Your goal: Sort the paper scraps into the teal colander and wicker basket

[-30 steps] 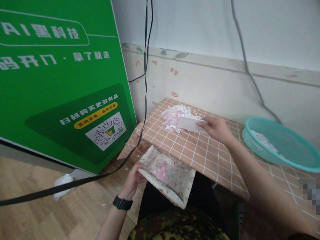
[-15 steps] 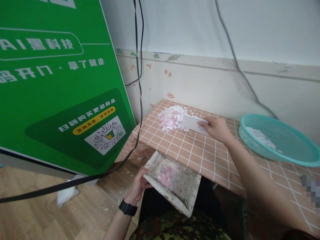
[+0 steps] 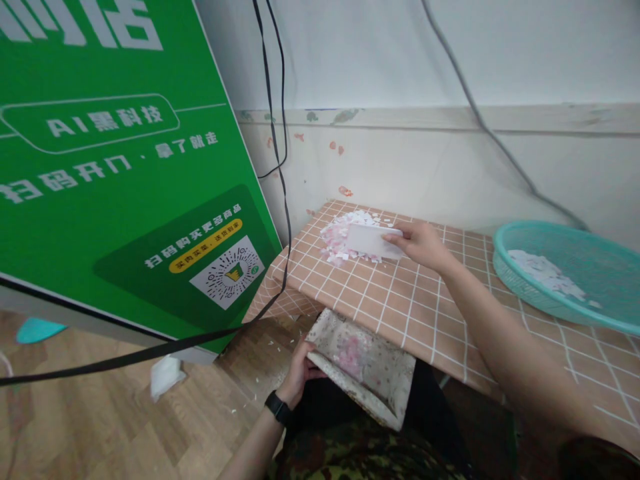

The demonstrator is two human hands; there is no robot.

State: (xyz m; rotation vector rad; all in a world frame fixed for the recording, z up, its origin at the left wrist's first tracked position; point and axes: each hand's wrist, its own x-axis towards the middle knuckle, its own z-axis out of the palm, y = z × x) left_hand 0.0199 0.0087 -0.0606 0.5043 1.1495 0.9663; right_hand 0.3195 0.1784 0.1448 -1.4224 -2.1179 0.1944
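My left hand (image 3: 301, 372) grips the left edge of a speckled, stained box-like tray (image 3: 383, 363), tilted below the table's front edge. Some pink and white bits (image 3: 353, 353) lie inside it. Over the table, my right hand (image 3: 419, 244) pinches a flat white card (image 3: 367, 241) at its right end. The card is at the pile of small white and pink paper pieces (image 3: 334, 235) and covers part of it. Whether the card's lower edge touches the tabletop I cannot tell.
A brown checked cloth covers the table (image 3: 400, 300). To the right stands a teal basket (image 3: 545, 303) with white pieces inside. A large green panel (image 3: 125, 167) rises on the left, with a black strap (image 3: 285, 220) hanging in front. A white bag (image 3: 166, 377) lies on the floor.
My right hand has moved the card a little left, farther over the paper pile. The view has turned slightly left. My left hand still holds the tray below the table edge.
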